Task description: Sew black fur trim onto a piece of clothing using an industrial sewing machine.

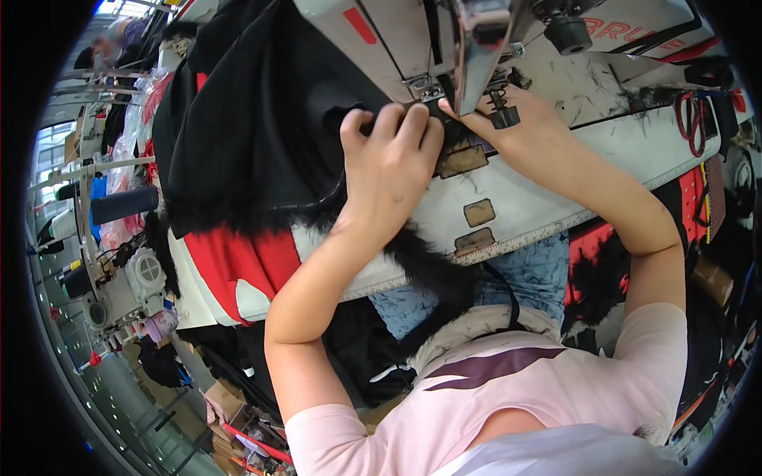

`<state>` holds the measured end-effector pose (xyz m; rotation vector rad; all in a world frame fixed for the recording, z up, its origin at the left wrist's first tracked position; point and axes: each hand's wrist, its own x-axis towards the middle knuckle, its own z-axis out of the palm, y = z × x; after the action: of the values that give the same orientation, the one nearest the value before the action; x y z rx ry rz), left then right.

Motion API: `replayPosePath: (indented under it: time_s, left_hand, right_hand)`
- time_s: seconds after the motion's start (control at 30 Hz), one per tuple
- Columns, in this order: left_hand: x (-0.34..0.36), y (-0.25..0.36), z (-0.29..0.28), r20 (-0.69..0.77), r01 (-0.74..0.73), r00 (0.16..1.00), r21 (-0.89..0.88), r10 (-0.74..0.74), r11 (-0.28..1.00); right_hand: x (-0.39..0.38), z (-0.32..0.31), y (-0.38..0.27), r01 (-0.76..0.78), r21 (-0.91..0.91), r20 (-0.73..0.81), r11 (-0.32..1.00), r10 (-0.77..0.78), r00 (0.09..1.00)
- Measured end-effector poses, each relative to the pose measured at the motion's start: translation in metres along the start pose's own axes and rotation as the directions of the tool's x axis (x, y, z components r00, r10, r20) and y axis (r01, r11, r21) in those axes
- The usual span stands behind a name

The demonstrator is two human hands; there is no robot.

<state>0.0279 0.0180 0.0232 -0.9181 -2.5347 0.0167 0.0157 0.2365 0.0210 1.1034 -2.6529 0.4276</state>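
Note:
Under the head of a white sewing machine [361,40] lies a large piece of black fabric [262,135], spread over the left of the table. Black fur trim [429,266] runs along its lower edge and hangs toward my lap. My left hand [389,163] has its fingers bent and closed on the fabric just left of the needle area. To the right of the needle, my right hand [520,127] reaches in with one digit stretched toward the presser foot. The machine's metal parts hide most of its other fingers, and I cannot see what they grip.
Red fabric [246,262] drapes over the table's front edge at left. Red-handled scissors [690,125] lie at the right end. A ruler strip [524,242] follows the white table's [548,190] front edge. Dark fluff is scattered near the machine. More machinery [147,270] stands at left.

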Motion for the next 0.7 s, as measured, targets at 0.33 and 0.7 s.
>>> replayPosePath:
  time_s: [0.33, 0.7]
  left_hand:
    - [-0.002, 0.000, 0.001, -0.016, -0.048, 0.999, 0.127, 0.050, 0.991]
    - [-0.015, -0.002, -0.005, 0.007, -0.010, 1.000, 0.071, 0.010, 0.997]
  right_hand:
    - [-0.001, 0.007, 0.004, 0.052, -0.045, -0.030, 0.998, -0.053, 0.998]
    - [0.001, 0.012, 0.001, -0.019, 0.095, -0.221, 0.995, 0.040, 0.974]
